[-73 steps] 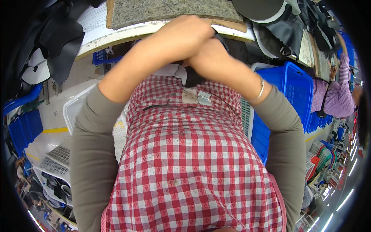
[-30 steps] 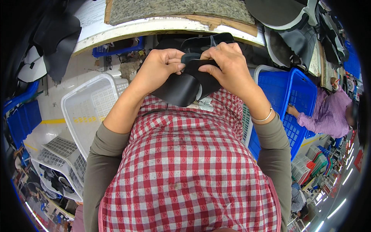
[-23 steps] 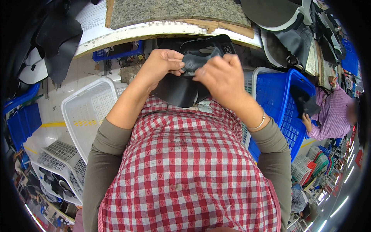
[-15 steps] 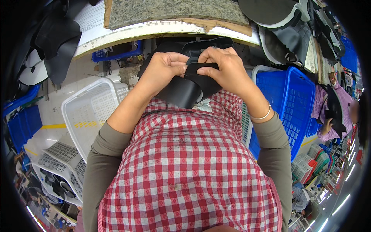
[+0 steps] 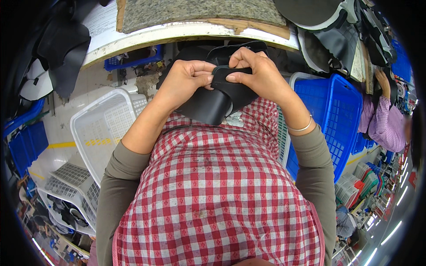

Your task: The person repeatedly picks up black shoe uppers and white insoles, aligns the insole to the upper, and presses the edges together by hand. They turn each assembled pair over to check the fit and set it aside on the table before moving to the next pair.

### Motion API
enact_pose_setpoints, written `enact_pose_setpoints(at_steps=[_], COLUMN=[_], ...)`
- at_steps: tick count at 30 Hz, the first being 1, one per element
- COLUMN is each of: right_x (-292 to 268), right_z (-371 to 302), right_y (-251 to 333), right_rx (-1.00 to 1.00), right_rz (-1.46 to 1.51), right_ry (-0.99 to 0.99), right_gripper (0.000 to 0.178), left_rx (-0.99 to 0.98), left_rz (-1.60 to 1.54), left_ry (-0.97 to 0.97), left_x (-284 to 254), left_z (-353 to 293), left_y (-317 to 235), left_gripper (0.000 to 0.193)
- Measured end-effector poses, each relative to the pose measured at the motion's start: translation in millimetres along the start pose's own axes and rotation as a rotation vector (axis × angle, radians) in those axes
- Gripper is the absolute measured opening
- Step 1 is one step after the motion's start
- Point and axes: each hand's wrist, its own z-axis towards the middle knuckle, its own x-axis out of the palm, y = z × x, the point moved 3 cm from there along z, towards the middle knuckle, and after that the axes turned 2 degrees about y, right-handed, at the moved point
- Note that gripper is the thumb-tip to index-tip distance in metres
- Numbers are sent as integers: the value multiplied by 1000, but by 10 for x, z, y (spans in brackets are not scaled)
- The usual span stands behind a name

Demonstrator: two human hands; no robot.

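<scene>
While a red-and-white checked cloth apron (image 5: pixel 213 190) fills the middle of the view, a long desk with a white front edge (image 5: pixel 177 35) crosses above it, carrying a flat grey speckled stone slab (image 5: pixel 204 15). Beside the person's right arm stands a deep blue plastic basket with slotted sides (image 5: pixel 344 126); on the left is a white plastic basket with perforated walls (image 5: pixel 104 126). At the left end of the desk, dark flat cut pieces of sheet material (image 5: pixel 66 46) lie overlapping. Just below the desk's edge, in front of the apron's upper part, is a folded smooth black leather-like piece (image 5: pixel 204 104), its lower flap curving downward. Both hands grip its upper fold close together: the left hand (image 5: pixel 188 82) pinches it between thumb and fingers, and the right hand (image 5: pixel 257 73) presses its thumb on the near face, fingers bent over the far side. Smallest is a thin pale metal bracelet (image 5: pixel 304 127) around the right wrist.
</scene>
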Motion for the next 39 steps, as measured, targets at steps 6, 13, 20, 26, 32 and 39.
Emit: enact_pose_setpoints(at_steps=[6,13,20,26,32,39], right_x=[-16,32,-224,-89,-122,-97], right_z=[-17,-72,-329,-414,-377,-432], right_y=[34,152,-180,-281,-206,-149], right_rx=[-131,-305,88,120,127,107], right_rz=[-61,-437,129,121,94,52], right_ry=[-15,-174,-192,-179,-173,-195], right_gripper=[32,35,38,31,31,29], left_rx=[34,-4,-1,64,-49,-46], left_rz=[69,97,58,219,99,214], left_ry=[52,2,-60,106,224,204], left_x=[-34,105,-36,16,102,183], left_z=[-43,-20,-49,89,184,242], left_y=[-80,-5,101,36,-113,-191], left_gripper=[26,14,17,26,23,11])
